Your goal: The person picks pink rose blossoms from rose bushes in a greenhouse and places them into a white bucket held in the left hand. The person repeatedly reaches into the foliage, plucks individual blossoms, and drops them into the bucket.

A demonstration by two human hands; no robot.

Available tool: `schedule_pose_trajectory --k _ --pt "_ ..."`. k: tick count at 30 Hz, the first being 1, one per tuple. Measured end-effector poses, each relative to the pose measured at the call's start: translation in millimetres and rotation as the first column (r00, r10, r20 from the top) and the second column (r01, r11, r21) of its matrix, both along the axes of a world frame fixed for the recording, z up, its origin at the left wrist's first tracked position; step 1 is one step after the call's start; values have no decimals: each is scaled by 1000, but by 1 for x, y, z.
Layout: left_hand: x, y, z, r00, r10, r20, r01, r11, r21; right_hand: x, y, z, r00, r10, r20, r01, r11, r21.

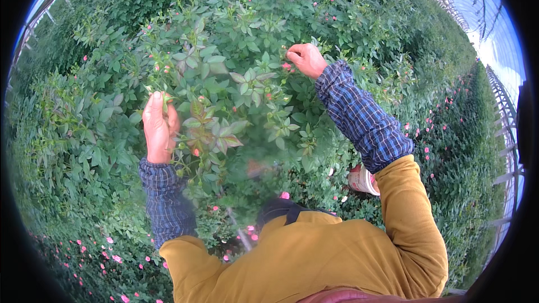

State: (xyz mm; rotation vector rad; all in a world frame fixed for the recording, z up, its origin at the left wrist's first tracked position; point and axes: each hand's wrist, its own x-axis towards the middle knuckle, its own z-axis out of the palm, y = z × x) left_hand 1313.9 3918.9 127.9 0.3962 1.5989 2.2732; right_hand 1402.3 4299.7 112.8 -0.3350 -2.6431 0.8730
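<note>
Leafy rose bushes (208,64) with small buds and pink blooms fill the space before me. At the left, my left hand (160,129) is raised among the shoots, thumb and fingers pinched together on a thin budded stem. A pale bud (149,88) shows just above those fingertips. Farther out and to the right, my right hand (307,60) is closed, its fingertips in the foliage beside a pink rose (287,66). What those fingers hold, if anything, is too small to make out. Reddish young leaves (202,126) stand just right of my left hand.
A white and pink bucket (362,180) sits among the plants below my right forearm. More pink blooms (116,258) dot the bushes at the lower left. Curved greenhouse framing (502,101) runs along the right edge. Foliage crowds close around my body.
</note>
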Motion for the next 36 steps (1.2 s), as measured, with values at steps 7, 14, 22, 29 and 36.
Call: schedule_pose_trajectory --k 7,14,22,29,36 --pt "95 -35 33 958 -283 -46 235 682 692 -21 5 -5 843 -198 501 -163 792 589" --pt "146 62 -27 808 -553 204 523 832 186 -21 -27 2 891 -179 416 -213 644 734" --pt "64 99 -74 947 120 -298 -204 940 -272 -35 -39 -1 761 -221 609 -408 567 716" --pt "19 84 -61 971 -222 -87 141 830 -540 -52 -42 18 816 -113 566 -425 546 722" --pt "17 94 -75 955 -248 -160 120 822 -557 -52 -16 21 821 -100 562 -393 615 684"
